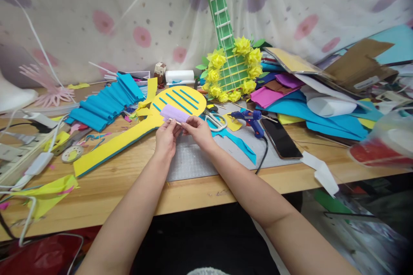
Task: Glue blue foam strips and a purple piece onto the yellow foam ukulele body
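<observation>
Both hands come together over the grey cutting mat [190,167]. My left hand [166,138] is closed on the lower left of a small lilac paper strip [176,112]. My right hand [197,130] pinches the strip's lower right corner. A thin pale stick [175,121] lies along the strip's lower edge between the fingertips; its ends are hidden. Just behind is a yellow guitar-shaped cutout [121,142] with blue strips on its round body. White-handled scissors [216,121] rest right of my right hand, near a blue glue gun [250,121].
Against the curtain leans a green paper guitar [222,21] ringed with yellow flowers. Pleated blue paper [106,103] and a power strip [19,159] are at left. A phone [280,138], stacked coloured paper [290,103] and a red-and-clear cup [383,146] stand right.
</observation>
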Tool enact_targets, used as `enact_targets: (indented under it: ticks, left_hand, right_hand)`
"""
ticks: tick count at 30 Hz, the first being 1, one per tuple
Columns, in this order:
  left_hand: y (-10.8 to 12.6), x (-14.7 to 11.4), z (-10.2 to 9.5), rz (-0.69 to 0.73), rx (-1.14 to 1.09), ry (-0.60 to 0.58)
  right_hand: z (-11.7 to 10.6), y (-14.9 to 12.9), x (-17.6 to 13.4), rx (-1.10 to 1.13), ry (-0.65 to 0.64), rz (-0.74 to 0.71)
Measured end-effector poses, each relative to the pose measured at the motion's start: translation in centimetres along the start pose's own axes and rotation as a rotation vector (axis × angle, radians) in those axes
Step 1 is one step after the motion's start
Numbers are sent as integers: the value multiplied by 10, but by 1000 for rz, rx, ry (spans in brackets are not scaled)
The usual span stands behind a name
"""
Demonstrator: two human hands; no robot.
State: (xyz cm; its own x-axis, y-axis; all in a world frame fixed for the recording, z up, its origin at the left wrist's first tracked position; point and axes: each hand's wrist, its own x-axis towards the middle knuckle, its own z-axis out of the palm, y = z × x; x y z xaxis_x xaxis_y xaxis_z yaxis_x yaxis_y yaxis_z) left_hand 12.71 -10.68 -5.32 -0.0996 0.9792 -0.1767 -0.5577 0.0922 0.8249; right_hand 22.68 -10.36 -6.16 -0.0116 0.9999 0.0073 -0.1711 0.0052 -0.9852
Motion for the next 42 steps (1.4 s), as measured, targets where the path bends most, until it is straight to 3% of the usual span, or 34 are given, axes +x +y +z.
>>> enact_targets:
  ticks: [8,15,22,30,37,42]
  left_hand:
    - [-1,0,-1,-34,-34,-7]
    - [-2,4,-3,-37,-5,16]
    - [-6,2,-1,17,-31,2]
    - [-11,7,-2,30,17,-135]
    - [-19,8,-4,122,65,-138]
    - [-22,7,-3,146,91,-75]
  right_hand:
    - [-3,6,5,-7,12,-71]
    - [-8,4,4,19,-58,10]
    - [-7,2,6,109,-43,9]
    - [-13,-3,12,303,34,210]
    - [-18,-14,6,452,-1,382]
    - [-20,-15,3,454,-40,421]
